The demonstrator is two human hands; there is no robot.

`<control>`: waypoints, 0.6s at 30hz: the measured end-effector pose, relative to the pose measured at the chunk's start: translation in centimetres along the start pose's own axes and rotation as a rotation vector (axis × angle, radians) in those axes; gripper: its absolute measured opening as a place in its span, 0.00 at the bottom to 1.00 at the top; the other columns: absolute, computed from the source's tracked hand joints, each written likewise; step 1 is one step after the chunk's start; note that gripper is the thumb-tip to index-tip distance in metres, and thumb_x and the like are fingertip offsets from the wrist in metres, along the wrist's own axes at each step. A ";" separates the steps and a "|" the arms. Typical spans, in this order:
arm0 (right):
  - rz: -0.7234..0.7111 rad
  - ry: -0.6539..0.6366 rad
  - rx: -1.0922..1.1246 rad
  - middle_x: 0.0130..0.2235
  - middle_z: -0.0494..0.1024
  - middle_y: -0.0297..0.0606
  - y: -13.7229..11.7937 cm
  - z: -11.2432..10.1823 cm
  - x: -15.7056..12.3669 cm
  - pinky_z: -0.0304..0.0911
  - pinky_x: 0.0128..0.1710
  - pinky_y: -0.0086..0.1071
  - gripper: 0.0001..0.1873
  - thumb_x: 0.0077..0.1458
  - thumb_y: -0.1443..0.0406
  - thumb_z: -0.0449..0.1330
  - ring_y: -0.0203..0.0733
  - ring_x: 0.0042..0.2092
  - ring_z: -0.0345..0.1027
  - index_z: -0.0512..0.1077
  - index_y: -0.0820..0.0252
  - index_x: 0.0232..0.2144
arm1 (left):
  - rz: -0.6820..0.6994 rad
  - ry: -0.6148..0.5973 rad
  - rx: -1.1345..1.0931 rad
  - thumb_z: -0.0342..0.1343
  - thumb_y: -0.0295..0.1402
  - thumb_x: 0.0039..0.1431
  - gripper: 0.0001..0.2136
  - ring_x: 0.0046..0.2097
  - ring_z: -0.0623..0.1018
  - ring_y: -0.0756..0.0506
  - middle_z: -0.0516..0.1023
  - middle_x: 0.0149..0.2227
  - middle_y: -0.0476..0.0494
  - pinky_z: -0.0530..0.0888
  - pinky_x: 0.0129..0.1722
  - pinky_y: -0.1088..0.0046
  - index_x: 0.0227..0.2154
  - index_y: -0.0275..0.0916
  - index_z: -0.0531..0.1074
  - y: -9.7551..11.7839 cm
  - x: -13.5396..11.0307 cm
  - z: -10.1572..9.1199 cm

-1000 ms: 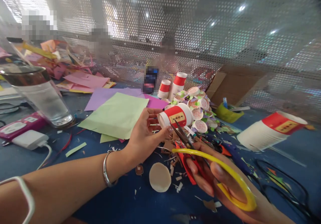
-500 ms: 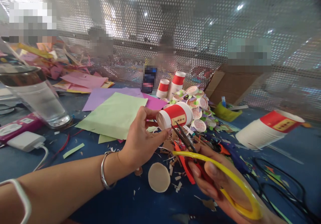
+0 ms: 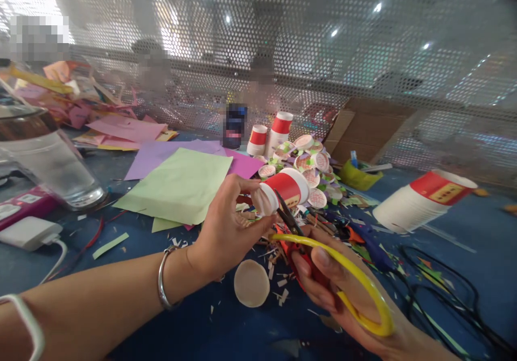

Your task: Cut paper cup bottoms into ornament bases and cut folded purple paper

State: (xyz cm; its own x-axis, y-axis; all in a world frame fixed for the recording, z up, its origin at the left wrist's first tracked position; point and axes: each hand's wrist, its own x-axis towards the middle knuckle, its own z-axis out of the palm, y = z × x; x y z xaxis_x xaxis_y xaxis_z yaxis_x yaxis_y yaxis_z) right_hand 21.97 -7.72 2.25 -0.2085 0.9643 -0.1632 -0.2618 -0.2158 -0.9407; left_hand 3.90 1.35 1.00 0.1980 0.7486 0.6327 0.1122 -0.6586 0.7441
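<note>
My left hand [image 3: 230,226] grips a red and white paper cup [image 3: 286,187] lying on its side, fingers and thumb around its near end. In my right hand [image 3: 335,280] is a pair of scissors [image 3: 288,215] with dark blades and a large yellow handle loop. The blades touch or overlap the cup's wall near the end by my left thumb; how far they cut in, I cannot tell. A round cream disc [image 3: 251,283] lies on the table just below both hands.
Behind the cup is a heap of small cut cup bottoms [image 3: 311,161]. Stacked paper cups [image 3: 424,200] lie to the right, near black cables [image 3: 440,296]. Coloured paper sheets [image 3: 177,186] and a water glass [image 3: 60,161] are left. Paper scraps litter the table.
The scissor blades have moved closer together and now lie against the cup near its end. The cup has turned slightly in my left hand. The whole view has shifted a little.
</note>
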 end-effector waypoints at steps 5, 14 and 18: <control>0.041 -0.011 0.005 0.25 0.60 0.24 0.5 -0.1 -0.1 0.38 0.15 0.20 0.21 0.57 0.48 0.65 0.21 0.18 0.44 0.66 0.56 0.37 | 0.029 -0.079 0.075 0.65 0.27 0.55 0.16 0.46 0.76 0.44 0.72 0.44 0.44 0.76 0.47 0.61 0.45 0.41 0.68 -0.1 -0.1 -0.3; -0.001 -0.007 -0.059 0.22 0.59 0.22 0.8 0.0 0.0 0.43 0.13 0.17 0.21 0.59 0.49 0.63 0.21 0.16 0.43 0.61 0.56 0.31 | -0.082 -0.188 0.026 0.65 0.29 0.55 0.13 0.42 0.76 0.44 0.73 0.41 0.43 0.77 0.44 0.61 0.42 0.41 0.70 0.4 -0.7 0.0; -0.020 0.004 -0.097 0.21 0.59 0.21 1.0 0.1 -0.2 0.44 0.13 0.17 0.21 0.60 0.49 0.62 0.21 0.15 0.44 0.61 0.57 0.30 | -0.093 -0.189 0.010 0.65 0.29 0.55 0.14 0.44 0.76 0.42 0.73 0.41 0.43 0.78 0.44 0.60 0.43 0.41 0.70 0.4 -0.9 0.1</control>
State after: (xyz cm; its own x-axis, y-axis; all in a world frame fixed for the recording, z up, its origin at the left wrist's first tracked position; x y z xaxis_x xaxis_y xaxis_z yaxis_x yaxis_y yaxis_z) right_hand 21.65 -8.13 1.42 -0.2002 0.9690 -0.1449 -0.1732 -0.1806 -0.9682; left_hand 3.81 0.39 0.68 0.3658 0.7793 0.5088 0.1482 -0.5885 0.7948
